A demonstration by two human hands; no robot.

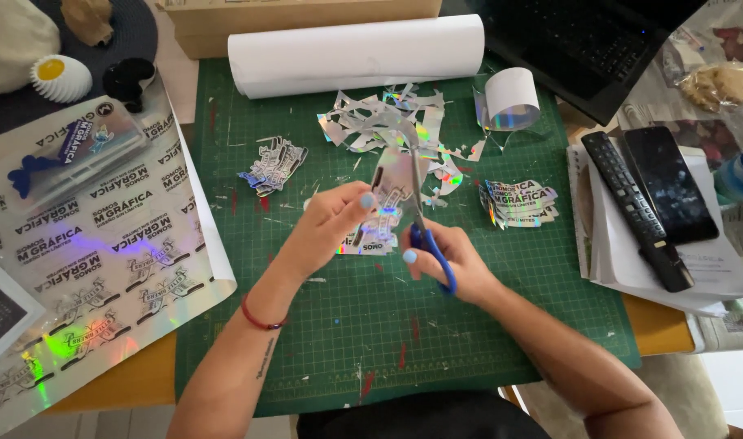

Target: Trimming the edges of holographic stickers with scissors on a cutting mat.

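Observation:
My left hand (326,228) pinches a piece of shiny holographic sticker sheet (387,203) above the green cutting mat (469,325). My right hand (453,260) grips blue-handled scissors (427,232), whose blades point up into the sheet. A red cord bracelet sits on my left wrist. Two piles of cut-out stickers lie on the mat, one pile (274,167) to the left and another pile (518,203) to the right. Offcut scraps (387,118) are heaped just beyond my hands.
A large printed holographic sheet (103,252) hangs off the mat's left edge. A white paper roll (355,53) and a small curled strip (509,97) lie at the back. A laptop (583,41), remote (631,203), phone (672,183) and papers sit at the right.

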